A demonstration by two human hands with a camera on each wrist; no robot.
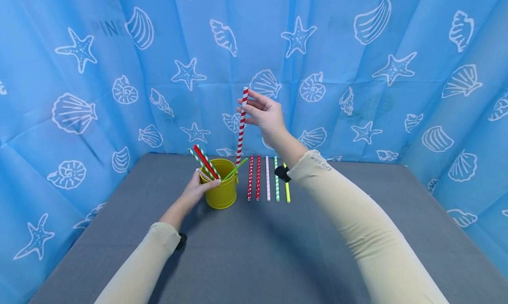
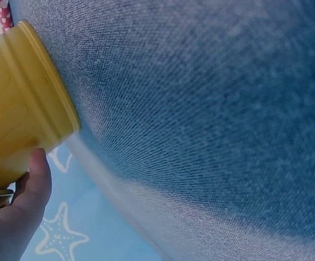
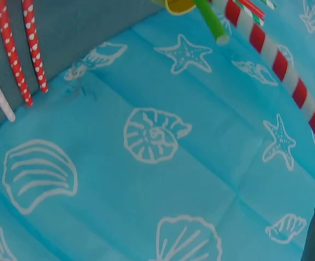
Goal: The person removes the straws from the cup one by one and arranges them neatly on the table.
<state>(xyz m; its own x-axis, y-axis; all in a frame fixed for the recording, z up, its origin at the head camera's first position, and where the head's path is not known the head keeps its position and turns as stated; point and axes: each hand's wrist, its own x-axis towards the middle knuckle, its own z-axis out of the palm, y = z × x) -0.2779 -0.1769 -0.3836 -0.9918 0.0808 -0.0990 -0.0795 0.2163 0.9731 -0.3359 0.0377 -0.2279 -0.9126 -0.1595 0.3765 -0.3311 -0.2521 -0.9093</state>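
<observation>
My right hand (image 1: 267,117) pinches a red-and-white striped paper straw (image 1: 241,128) near its top end. The straw hangs almost upright, its lower end behind or beside the far right rim of a yellow bucket (image 1: 220,200); whether it touches the rim I cannot tell. Around the bucket's left side, my left hand (image 1: 193,191) holds it, thumb at the front; in the left wrist view a finger (image 2: 37,179) presses its wall. Leaning inside the bucket are green-striped straws (image 1: 196,157), a red straw (image 1: 205,161) and a plain green straw (image 1: 236,169).
Right of the bucket, several straws lie in a row on the grey table (image 1: 246,260): two red dotted ones (image 1: 250,180), a pale one (image 1: 267,180), a green-striped one (image 1: 276,183) and a yellow one (image 1: 287,193). A blue shell-print curtain (image 1: 262,39) hangs behind.
</observation>
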